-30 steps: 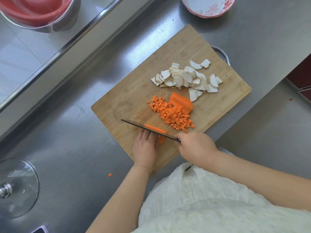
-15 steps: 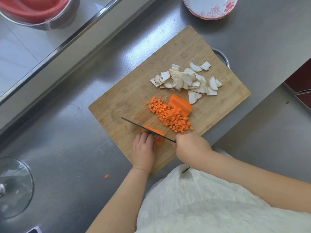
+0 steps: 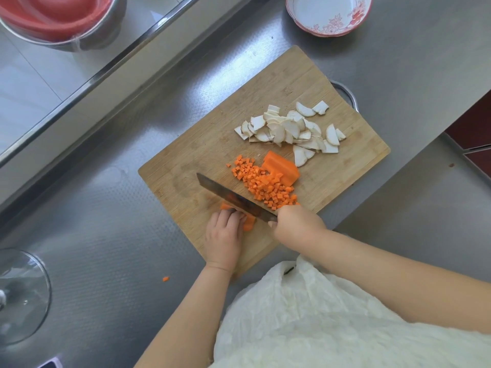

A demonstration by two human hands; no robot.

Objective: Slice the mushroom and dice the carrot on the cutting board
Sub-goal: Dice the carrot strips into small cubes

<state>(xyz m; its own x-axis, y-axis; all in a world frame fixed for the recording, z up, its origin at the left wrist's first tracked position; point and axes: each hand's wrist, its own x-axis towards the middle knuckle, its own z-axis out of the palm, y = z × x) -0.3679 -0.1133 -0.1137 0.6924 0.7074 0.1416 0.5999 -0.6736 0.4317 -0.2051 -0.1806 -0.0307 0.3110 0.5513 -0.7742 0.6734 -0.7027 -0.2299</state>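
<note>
A: Fingers (image 3: 230, 215) are the worry. The left hand (image 3: 224, 239) presses down on the carrot strips (image 3: 249, 223) near the cutting board's (image 3: 202, 144) near edge, and the knife (image 3: 236, 199) sits right against those fingertips. If the strips roll or the blade drifts toward the hand, I'd expect a nick.

B: And the right hand (image 3: 297, 225)?

A: Wrapped tight round the knife handle, which it hides entirely.

B: How does the food look?

A: Diced carrot (image 3: 265, 184) lies in a loose heap of small cubes mid-board, touching an uncut carrot chunk (image 3: 281, 167). Mushroom slices (image 3: 289, 130), pale and thin, overlap toward the board's far right edge. One stray cube (image 3: 165, 279) sits on the steel counter (image 3: 111, 235).
</note>
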